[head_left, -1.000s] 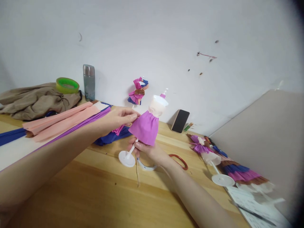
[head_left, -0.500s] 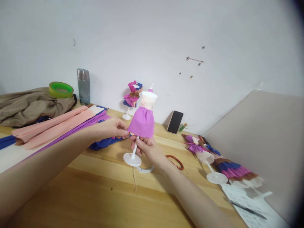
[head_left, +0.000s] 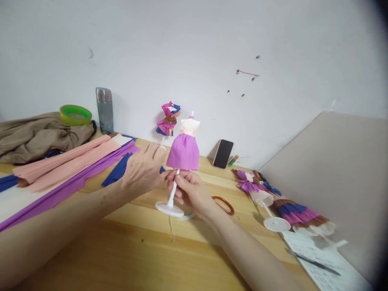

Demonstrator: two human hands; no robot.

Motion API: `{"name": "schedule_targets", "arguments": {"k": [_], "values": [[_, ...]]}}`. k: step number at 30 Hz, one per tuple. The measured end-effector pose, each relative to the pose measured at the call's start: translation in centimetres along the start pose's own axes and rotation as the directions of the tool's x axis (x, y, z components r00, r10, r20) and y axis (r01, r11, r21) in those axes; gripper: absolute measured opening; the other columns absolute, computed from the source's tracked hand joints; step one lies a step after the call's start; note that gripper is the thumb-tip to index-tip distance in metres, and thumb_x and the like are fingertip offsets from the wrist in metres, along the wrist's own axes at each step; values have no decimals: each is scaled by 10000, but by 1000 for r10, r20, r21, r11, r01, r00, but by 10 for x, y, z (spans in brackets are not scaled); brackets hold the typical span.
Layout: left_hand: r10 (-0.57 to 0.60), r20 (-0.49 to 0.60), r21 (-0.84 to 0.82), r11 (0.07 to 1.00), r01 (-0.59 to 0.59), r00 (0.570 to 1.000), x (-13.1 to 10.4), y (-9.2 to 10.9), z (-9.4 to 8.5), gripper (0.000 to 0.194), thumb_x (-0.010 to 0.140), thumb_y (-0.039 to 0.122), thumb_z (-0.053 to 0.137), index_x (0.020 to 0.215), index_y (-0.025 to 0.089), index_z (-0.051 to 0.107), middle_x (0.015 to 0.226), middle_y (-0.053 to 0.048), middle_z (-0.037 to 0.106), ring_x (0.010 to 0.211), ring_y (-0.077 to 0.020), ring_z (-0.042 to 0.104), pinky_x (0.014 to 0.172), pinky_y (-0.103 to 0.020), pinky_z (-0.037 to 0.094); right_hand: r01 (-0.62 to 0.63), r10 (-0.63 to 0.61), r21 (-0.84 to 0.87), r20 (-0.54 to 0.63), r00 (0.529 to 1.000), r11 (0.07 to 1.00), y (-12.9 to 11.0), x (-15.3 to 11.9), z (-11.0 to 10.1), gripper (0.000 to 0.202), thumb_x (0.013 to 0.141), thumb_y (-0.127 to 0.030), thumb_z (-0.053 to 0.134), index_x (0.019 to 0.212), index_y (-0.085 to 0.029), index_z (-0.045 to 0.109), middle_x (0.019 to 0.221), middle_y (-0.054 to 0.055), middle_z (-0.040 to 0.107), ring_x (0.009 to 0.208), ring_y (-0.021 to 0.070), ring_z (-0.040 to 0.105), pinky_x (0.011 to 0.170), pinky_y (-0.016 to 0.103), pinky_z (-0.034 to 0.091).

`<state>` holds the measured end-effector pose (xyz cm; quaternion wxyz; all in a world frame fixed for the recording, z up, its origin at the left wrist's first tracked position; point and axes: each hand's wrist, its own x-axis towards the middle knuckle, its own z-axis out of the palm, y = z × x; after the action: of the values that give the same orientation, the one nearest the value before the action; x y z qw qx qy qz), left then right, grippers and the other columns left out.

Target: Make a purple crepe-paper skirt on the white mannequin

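Note:
My right hand (head_left: pixel 194 190) is closed around the thin white pole of a miniature dress form (head_left: pixel 171 194), just under its skirt. The form is nearly upright, with its round white base a little above the table. It wears a cream paper bodice (head_left: pixel 189 127) and a gathered purple paper skirt (head_left: pixel 183 152). Left of the skirt, my left hand (head_left: pixel 144 167) is back-on to me with fingers bent and apart from the thumb. The thumb tip reaches close to the pole and my right fingertips; I cannot tell whether it touches. A blue paper piece (head_left: pixel 117 171) lies partly behind that hand.
Peach paper (head_left: pixel 75 157) and purple paper lie left, near a tape roll (head_left: pixel 75 115) on brown cloth and a flask (head_left: pixel 104 111). Behind stand another dressed form (head_left: pixel 169 121) and a phone (head_left: pixel 223 154). Scissors (head_left: pixel 223 205), dressed forms (head_left: pixel 276 224) and a pen (head_left: pixel 317 263) are right.
My left hand has left the skirt's lower edge, rising and turning so its back shows, fingers spread from the thumb. My right hand keeps hold of the dress form, which has tilted slightly.

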<state>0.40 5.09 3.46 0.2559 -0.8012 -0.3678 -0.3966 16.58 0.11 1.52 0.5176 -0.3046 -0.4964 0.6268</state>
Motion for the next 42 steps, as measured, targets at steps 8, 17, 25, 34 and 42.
{"name": "schedule_targets", "arguments": {"k": [8,17,25,34,42], "values": [[29,-207,-20,999,-34,978,-2,0,-3,76,797,163,534,736,205,520,688,-48,605,605,-187,545,484,-294,315,10,-7,-63,38,999,998,8,0,-1,380,730,-510,778,818,-157,667,628,-8,659,375,43,419,377,207,291],[105,-289,4,994,-109,952,-3,-4,-7,60,834,241,559,863,194,536,708,-51,637,618,-191,564,526,-304,367,7,6,-174,75,997,985,13,-1,-2,424,757,-567,730,819,-152,665,621,-6,638,376,47,437,409,217,308],[96,-391,7,995,-101,915,-2,-7,-3,87,817,212,575,850,224,496,652,4,577,559,-160,518,491,-286,328,-23,36,-207,55,998,978,17,0,-3,460,725,-598,736,811,-155,650,621,-14,645,371,42,440,391,197,291],[6,-340,-72,997,-33,940,-2,-4,-3,195,812,308,555,964,202,495,769,-30,602,632,-172,581,496,-263,362,-4,-23,-354,-72,997,935,17,3,1,401,721,-555,711,767,-169,612,551,-40,582,359,40,367,359,194,260],[-312,-17,-333,898,289,950,1,-12,7,261,830,385,557,991,179,551,903,-61,654,743,-192,623,598,-276,419,-56,-42,-418,-221,974,907,0,0,8,312,676,-474,676,719,-184,570,513,-56,538,342,51,359,341,199,267]]}}
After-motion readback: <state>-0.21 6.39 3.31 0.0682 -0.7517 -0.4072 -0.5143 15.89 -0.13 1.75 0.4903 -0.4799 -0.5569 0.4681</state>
